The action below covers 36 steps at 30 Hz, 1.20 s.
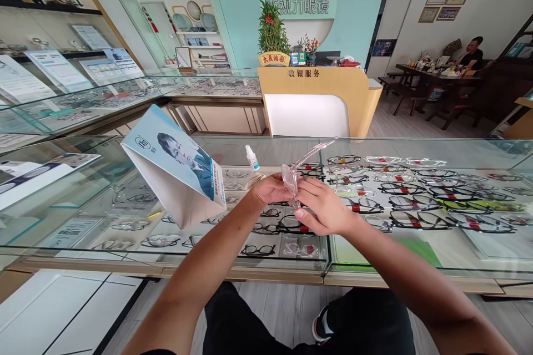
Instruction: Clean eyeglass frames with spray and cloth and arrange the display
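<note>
Holding transparent plastic eyeglasses (289, 178) between half-curled left hand (271, 188) and half-curled right hand (322, 204), probably for steadier support, above near clear-glass counter (270, 273).

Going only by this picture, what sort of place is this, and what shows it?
Most likely an eyeglass shop: many glasses lie in rows inside a glass display case, and the left hand and right hand hold a clear pair.

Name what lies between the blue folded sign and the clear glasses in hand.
In the head view, a small white bottle, the left hand and displayed eyeglasses under the glass countertop lie there.
</note>
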{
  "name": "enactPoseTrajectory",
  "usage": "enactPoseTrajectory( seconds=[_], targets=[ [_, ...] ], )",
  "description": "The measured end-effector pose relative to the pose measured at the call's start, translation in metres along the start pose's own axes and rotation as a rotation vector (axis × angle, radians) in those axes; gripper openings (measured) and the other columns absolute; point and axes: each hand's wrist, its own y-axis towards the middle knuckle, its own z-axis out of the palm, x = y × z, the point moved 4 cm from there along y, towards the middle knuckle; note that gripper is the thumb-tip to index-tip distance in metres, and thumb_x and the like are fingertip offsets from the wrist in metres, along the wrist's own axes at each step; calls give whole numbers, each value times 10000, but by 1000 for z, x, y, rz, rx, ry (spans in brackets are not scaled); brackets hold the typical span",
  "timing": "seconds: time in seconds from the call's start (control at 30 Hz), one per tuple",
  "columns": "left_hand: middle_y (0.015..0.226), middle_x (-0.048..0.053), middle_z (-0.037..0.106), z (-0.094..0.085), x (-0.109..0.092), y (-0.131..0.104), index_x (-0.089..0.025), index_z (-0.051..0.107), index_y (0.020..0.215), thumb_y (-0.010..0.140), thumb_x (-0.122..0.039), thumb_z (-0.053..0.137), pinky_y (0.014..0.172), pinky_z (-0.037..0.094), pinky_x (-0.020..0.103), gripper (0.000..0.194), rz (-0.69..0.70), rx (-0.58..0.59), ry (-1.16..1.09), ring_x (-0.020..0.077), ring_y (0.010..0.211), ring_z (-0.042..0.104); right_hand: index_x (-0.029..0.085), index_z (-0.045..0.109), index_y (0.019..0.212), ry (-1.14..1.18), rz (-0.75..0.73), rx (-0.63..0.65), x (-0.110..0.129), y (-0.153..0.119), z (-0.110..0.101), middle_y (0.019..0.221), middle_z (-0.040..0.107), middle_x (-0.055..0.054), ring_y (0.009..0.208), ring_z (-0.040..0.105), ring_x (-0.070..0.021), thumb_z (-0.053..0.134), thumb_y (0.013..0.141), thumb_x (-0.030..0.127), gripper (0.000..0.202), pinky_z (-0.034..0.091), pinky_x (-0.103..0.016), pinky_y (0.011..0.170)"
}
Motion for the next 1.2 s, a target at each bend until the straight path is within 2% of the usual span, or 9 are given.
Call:
enactPoseTrajectory(
  seconds=[0.13, 0.27, 0.37, 0.43, 0.53, 0.7, 0.83, 1.0, 1.2],
  targets=[
    [786, 28, 608, 1, -28, -5, -177, 686, 874, 769, -412, 971, 689, 515, 323, 384, 0, 8, 71, 160, 702, 555, 236, 698, 1309, 31, 106, -30, -8, -1, -8, 1213, 774, -160, 1160, 712, -335, 373, 1225, 449, 397, 600, -517, 1009],
    [806, 9, 508, -8, -58, -16, -210, 656, 879, 910, -523, 850, 683, 457, 308, 370, 40, -77, 367, 160, 715, 474, 255, 711, 1376, 42, 194, -46, -18, -3, -13, 1232, 785, -154, 1193, 720, -338, 350, 1235, 491, 454, 584, -524, 1042],
    [810, 22, 526, -20, -72, -26, -239, 578, 805, 982, -577, 680, 725, 459, 320, 395, 44, -263, 720, 181, 724, 481, 264, 715, 1422, 51, 211, -67, -23, -4, -14, 1246, 795, -148, 1160, 727, -327, 340, 1241, 502, 479, 584, -508, 1017],
    [777, 27, 544, -31, -76, -33, -248, 531, 752, 1016, -535, 582, 757, 449, 326, 393, -5, -427, 993, 197, 730, 491, 268, 718, 1434, 64, 228, -80, -25, -3, -15, 1246, 796, -144, 1158, 729, -323, 338, 1243, 511, 489, 587, -497, 1008],
    [691, 38, 546, -49, -75, -40, -249, 516, 656, 952, -417, 653, 758, 392, 338, 367, -135, -598, 1219, 221, 729, 490, 268, 723, 1424, 75, 241, -104, -26, -3, -17, 1231, 795, -137, 1146, 730, -315, 339, 1245, 511, 489, 589, -481, 1000],
    [625, 43, 547, -77, -64, -46, -254, 547, 629, 693, -289, 850, 783, 386, 354, 312, -307, -750, 1336, 287, 799, 610, 254, 718, 1383, 70, 267, -123, -29, -4, -20, 1187, 786, -134, 1114, 732, -305, 351, 1244, 508, 467, 589, -467, 993],
    [564, 30, 526, -86, -56, -44, -258, 578, 631, 636, -320, 903, 764, 403, 351, 331, -388, -768, 1357, 302, 778, 663, 250, 710, 1378, 73, 293, -113, -31, -5, -22, 1155, 777, -131, 1093, 731, -305, 345, 1242, 525, 477, 587, -468, 989],
    [648, 70, 613, -83, -62, -45, -255, 600, 673, 716, -341, 885, 812, 405, 351, 301, -374, -817, 1342, 325, 894, 703, 249, 715, 1367, 90, 298, -128, -32, -6, -24, 1160, 779, -128, 1112, 737, -303, 355, 1242, 530, 473, 585, -464, 1009],
    [633, 52, 537, -60, -86, -58, -257, 512, 653, 793, -273, 779, 746, 331, 365, 303, -281, -886, 1311, 286, 781, 608, 253, 741, 1339, 144, 386, -174, -39, -6, -27, 1162, 788, -119, 1118, 747, -287, 370, 1232, 616, 530, 596, -455, 1013]
  ],
)
